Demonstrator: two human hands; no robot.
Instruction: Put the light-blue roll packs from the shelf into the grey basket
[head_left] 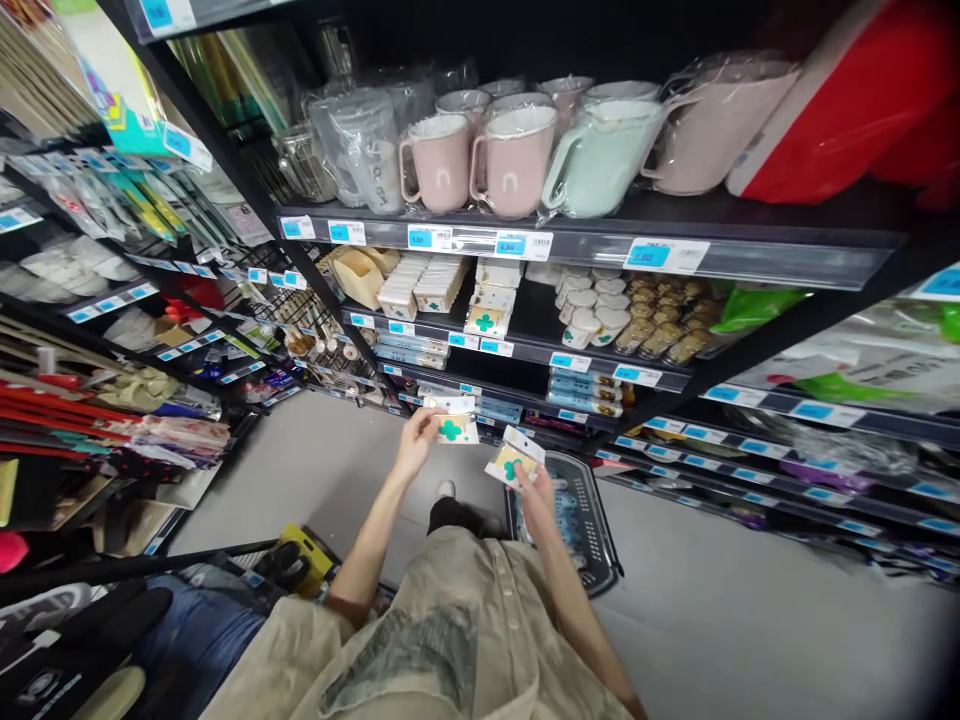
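Note:
My left hand (420, 438) pinches a small white packet (456, 424) with a green clover-shaped print by its left edge. In my right hand (537, 490) is a similar white packet (516, 455), tilted, with a tan panel and the same green print. Both are held in front of my body, apart from each other, above the floor. What the packets contain is too small to make out. On the shelf ahead stands a matching row of packets (487, 312) with the same green mark.
A dark shopping basket (600, 520) with bluish packs inside stands on the floor by my right side. Wrapped pink mugs (517, 165) and a mint pitcher (607, 150) line the upper shelf. Hanging goods (165, 440) crowd the left. A white shoe (446, 489) shows below.

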